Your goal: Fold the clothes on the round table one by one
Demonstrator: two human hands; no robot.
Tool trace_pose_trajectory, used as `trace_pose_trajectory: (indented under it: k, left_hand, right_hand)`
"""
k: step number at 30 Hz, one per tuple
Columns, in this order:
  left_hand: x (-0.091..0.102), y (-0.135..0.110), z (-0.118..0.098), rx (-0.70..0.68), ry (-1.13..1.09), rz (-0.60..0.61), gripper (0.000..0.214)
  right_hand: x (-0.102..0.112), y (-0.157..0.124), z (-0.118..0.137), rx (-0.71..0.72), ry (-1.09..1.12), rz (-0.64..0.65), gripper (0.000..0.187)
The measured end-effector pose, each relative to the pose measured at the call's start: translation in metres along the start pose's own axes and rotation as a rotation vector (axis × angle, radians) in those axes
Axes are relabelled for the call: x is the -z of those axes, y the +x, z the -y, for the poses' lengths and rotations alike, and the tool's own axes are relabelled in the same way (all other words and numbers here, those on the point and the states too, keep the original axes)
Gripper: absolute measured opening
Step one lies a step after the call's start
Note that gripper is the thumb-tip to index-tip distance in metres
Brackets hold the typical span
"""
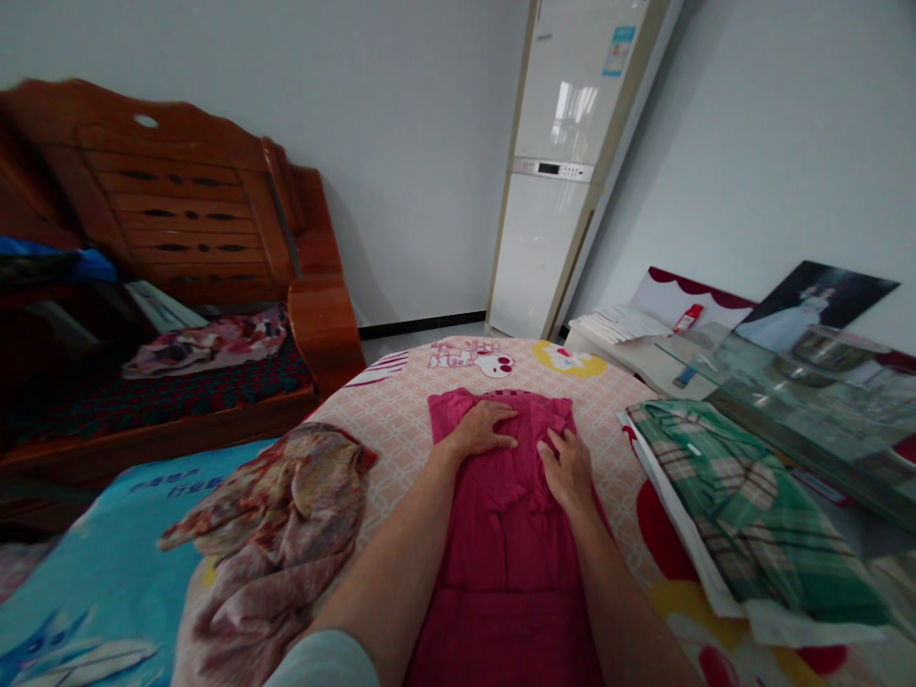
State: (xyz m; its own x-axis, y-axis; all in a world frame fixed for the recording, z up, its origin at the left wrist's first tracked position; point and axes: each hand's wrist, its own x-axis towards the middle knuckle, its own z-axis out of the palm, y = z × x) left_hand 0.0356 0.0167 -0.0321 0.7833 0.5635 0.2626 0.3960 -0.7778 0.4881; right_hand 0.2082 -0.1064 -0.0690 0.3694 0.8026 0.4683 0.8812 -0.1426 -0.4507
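Note:
A magenta garment lies spread in front of me on a patterned cloth cover. Its far end is gathered and wrinkled, while a straight crease crosses it nearer to me. My left hand rests on the upper left of the garment, fingers stretched out toward the middle. On the upper right lies my right hand, fingers spread and bent a little against the fabric. Both hands touch the cloth from above.
Crumpled patterned clothing lies to the left on a blue cloth. A folded green plaid shirt is at the right, beside a glass shelf. Behind stand a wooden bench and a tall white air conditioner.

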Motion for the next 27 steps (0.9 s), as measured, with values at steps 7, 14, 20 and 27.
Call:
trace_pose_trajectory:
  k: [7, 14, 20, 27]
  left_hand:
    - [0.003, 0.0, -0.003, 0.017, 0.01, 0.024, 0.062]
    - [0.002, 0.001, -0.003, 0.008, 0.027, 0.065, 0.061]
    - [0.003, 0.001, -0.004, 0.027, -0.026, 0.02, 0.056]
    - [0.015, 0.001, -0.007, 0.204, -0.01, -0.185, 0.027]
  right_hand:
    - [-0.001, 0.005, -0.007, -0.001, 0.101, -0.061, 0.045]
    - [-0.003, 0.008, -0.01, -0.028, 0.164, -0.055, 0.045]
    - [0.003, 0.007, -0.003, 0.032, 0.24, -0.13, 0.043]
    - [0.001, 0.004, -0.001, 0.042, 0.236, -0.161, 0.038]
